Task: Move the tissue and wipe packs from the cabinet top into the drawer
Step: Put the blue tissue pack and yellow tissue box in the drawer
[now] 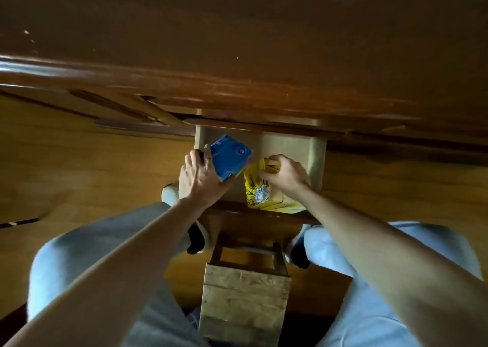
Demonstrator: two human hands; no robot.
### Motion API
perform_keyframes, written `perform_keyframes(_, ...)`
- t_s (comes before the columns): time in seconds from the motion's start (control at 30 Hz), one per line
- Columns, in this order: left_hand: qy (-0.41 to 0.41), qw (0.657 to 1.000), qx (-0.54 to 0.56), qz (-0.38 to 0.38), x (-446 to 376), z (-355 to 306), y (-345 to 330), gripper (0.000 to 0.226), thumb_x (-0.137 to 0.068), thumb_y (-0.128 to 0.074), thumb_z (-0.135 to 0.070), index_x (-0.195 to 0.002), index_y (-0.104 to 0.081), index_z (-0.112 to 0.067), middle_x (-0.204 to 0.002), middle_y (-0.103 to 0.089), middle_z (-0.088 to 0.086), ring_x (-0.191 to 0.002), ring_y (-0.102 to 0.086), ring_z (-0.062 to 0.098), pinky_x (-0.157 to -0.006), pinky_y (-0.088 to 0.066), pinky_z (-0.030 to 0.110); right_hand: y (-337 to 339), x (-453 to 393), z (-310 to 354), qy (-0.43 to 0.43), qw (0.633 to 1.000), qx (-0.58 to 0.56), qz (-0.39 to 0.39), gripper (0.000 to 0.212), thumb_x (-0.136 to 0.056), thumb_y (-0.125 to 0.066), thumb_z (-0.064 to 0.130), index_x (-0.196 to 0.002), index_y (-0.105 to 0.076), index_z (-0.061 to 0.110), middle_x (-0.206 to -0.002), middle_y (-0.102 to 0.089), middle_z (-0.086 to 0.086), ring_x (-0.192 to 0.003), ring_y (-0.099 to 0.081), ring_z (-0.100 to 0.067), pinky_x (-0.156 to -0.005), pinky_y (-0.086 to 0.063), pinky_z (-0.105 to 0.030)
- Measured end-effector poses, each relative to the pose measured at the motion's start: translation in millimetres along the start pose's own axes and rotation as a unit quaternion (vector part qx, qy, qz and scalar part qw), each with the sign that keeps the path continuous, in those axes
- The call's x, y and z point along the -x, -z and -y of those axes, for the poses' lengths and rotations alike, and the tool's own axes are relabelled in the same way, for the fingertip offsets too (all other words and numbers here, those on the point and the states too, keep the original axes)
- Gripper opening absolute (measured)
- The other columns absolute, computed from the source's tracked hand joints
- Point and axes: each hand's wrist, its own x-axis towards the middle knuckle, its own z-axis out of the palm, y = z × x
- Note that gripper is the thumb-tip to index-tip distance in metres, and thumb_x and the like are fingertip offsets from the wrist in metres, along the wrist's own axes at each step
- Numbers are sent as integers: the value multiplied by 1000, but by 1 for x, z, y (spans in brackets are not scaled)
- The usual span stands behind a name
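The drawer point(315, 159) stands pulled out below the dark brown cabinet top point(237, 43). My left hand point(202, 180) grips a blue pack point(231, 157), tilted, over the drawer's left side. My right hand point(286, 173) holds the upper end of a yellow pack point(257, 196) with a white round print, which lies inside the drawer against its front wall. The two packs almost touch near the drawer's middle. No packs show on the visible part of the cabinet top.
A small wooden stool point(244, 304) stands between my knees in front of the drawer. My legs in light trousers point(87, 254) flank it, feet in dark socks under the drawer front. Closed cabinet doors point(79, 161) stretch left and right.
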Motion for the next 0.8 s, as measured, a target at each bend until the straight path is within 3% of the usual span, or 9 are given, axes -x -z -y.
perform_keyframes(0.13, -21, 1000, -8, -18, -23, -1, -49, 104, -72, -61, -73, -149, -28, -12, -124, -45, 16, -110, -48, 31, -85, -51, 44, -31, -42, -22, -17, 999, 27, -36, 74, -79, -63, 74, -135, -57, 27, -114, -73, 1, -97, -69, -23, -74, -58, -34)
perform_keyframes(0.23, -57, 998, -3, -42, -41, 3, -82, 104, -71, -64, -72, -150, -29, -13, -125, -45, 15, -111, -47, 30, -86, -50, 44, -54, -68, -38, -11, 998, 17, -65, 78, -82, -62, 76, -137, -57, 20, -109, -74, 1, -93, -70, -20, -75, -60, -35)
perform_keyframes(0.4, -100, 992, -35, -65, -63, 19, -130, 102, -73, -59, -76, -151, -26, -19, -126, -44, 10, -114, -48, 28, -88, -51, 42, -99, -105, -52, 15, 994, -3, -106, 83, -86, -63, 69, -143, -53, 9, -121, -71, -7, -111, -67, -25, -86, -56, -36)
perform_keyframes(0.53, -95, 994, -25, -42, -63, 26, -148, 107, -70, -47, -85, -151, -23, -21, -132, -41, 12, -123, -43, 33, -94, -47, 45, -115, -104, -74, 33, 995, -43, -83, 90, -83, -65, 66, -150, -44, 12, -132, -66, -10, -120, -62, -28, -95, -52, -38)
perform_keyframes(0.6, -46, 999, -6, -1, -41, 27, -147, 109, -67, -45, -87, -152, -22, -22, -132, -39, 13, -123, -42, 35, -94, -45, 45, -117, -75, -86, 33, 998, -49, -36, 94, -78, -67, 61, -155, -34, 19, -139, -60, -7, -114, -63, -26, -89, -53, -38)
perform_keyframes(0.67, -60, 998, -13, 2, -27, 29, -142, 115, -61, -39, -90, -152, -20, -22, -133, -38, 14, -124, -41, 36, -96, -43, 45, -110, -52, -92, 48, 998, -29, 14, 93, -81, -68, 58, -157, -28, 21, -143, -56, -6, -113, -62, -26, -87, -52, -39)
perform_keyframes(0.8, -34, 999, 18, -2, -14, 35, -122, 123, -58, -38, -94, -155, -16, -23, -140, -35, 13, -129, -41, 34, -96, -45, 44, -87, -23, -96, 62, 998, -8, -10, 83, -86, -70, 56, -153, -38, 19, -148, -53, -4, -122, -57, -24, -97, -51, -40)
